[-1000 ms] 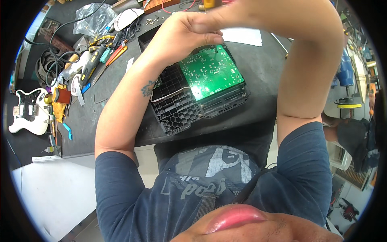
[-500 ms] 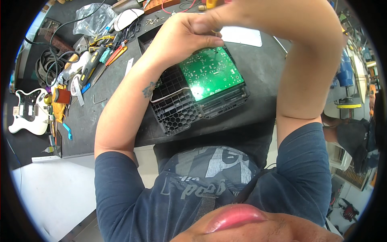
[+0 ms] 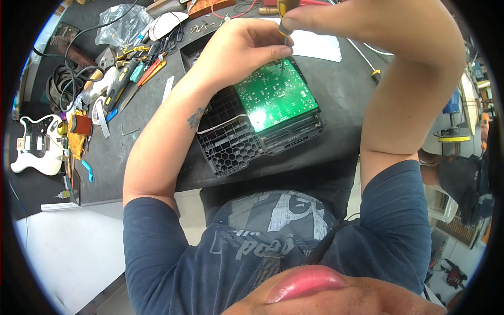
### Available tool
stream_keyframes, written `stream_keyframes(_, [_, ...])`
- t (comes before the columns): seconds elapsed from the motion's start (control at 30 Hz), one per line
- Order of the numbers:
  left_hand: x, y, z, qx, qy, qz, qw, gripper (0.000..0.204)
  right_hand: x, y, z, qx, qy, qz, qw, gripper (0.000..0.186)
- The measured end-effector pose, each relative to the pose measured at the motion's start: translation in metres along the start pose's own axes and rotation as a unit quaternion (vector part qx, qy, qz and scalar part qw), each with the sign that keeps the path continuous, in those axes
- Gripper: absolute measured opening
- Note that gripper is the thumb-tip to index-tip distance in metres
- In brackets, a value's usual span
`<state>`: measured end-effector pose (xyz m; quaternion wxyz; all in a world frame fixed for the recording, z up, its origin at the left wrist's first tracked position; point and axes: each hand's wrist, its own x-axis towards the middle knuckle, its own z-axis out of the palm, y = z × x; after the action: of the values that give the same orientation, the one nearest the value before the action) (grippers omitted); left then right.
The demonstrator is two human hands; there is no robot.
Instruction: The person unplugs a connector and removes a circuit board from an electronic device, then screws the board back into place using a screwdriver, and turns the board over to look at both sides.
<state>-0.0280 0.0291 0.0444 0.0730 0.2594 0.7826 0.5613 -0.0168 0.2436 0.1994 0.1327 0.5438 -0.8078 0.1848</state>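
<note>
Your hands have hardly moved since the earlier pictures; both stay up over the far corner of the green board, and the screwdriver stays there too.

You sit at a big dark bench (image 3: 341, 100) that fills the top of the view. On it, right in front of you, lies a black plastic case (image 3: 236, 144) with a honeycomb pattern of holes along its near side. A green circuit board (image 3: 273, 94) sits inside the case, on its right part, tilted a little to the view, and light shines off its near edge.

Your left hand (image 3: 239, 50) reaches in from the lower left. Its fingers are curled and pressed together, and the fingertips pinch the thin metal shaft of the screwdriver just above the far corner of the green board. Your right hand (image 3: 336, 18) comes across the top. Its fingers are closed around the yellow handle of the screwdriver (image 3: 283, 16), which stands nearly upright with its tip down at the board's corner.

A white sheet (image 3: 315, 46) lies flat on the bench just behind the board. To the left is a messy pile of hand tools (image 3: 123, 84) with red, yellow and blue handles, well apart from the case. A clear plastic bag (image 3: 118, 23) lies behind the tools. A small white toy-like guitar shape (image 3: 34, 144) rests at the far left edge of the bench.
</note>
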Motion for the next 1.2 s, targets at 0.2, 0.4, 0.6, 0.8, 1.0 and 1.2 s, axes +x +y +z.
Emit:
stream_keyframes(0.2, [-0.002, 0.005, -0.001, 0.004, 0.03, -0.003, 1.0, 0.018, 0.0, 0.0, -0.001, -0.035, 0.031, 0.019, 0.999, 0.032])
stream_keyframes(0.4, [-0.002, 0.029, -0.014, -0.075, 0.106, -0.052, 0.99, 0.021, -0.001, 0.011, 0.007, -0.091, 0.122, -0.011, 0.988, 0.038])
stream_keyframes(0.6, [-0.005, 0.022, -0.065, -0.151, 0.15, 0.015, 0.977, 0.015, 0.043, 0.006, 0.012, -0.038, -0.167, 0.211, 0.962, 0.04])
stream_keyframes(0.8, [-0.008, -0.012, -0.09, -0.044, 0.191, 0.024, 0.98, 0.023, 0.065, 0.065, 0.137, 0.024, -0.199, 0.156, 0.967, 0.038])
stream_keyframes(1.0, [-0.021, -0.012, -0.105, -0.035, 0.226, 0.022, 0.973, 0.018, 0.07, 0.066, 0.154, 0.135, -0.214, 0.221, 0.942, 0.025])
stream_keyframes(1.2, [-0.048, -0.019, -0.097, -0.025, 0.283, -0.018, 0.959, 0.019, 0.06, 0.074, 0.154, 0.127, -0.202, 0.123, 0.963, 0.026])
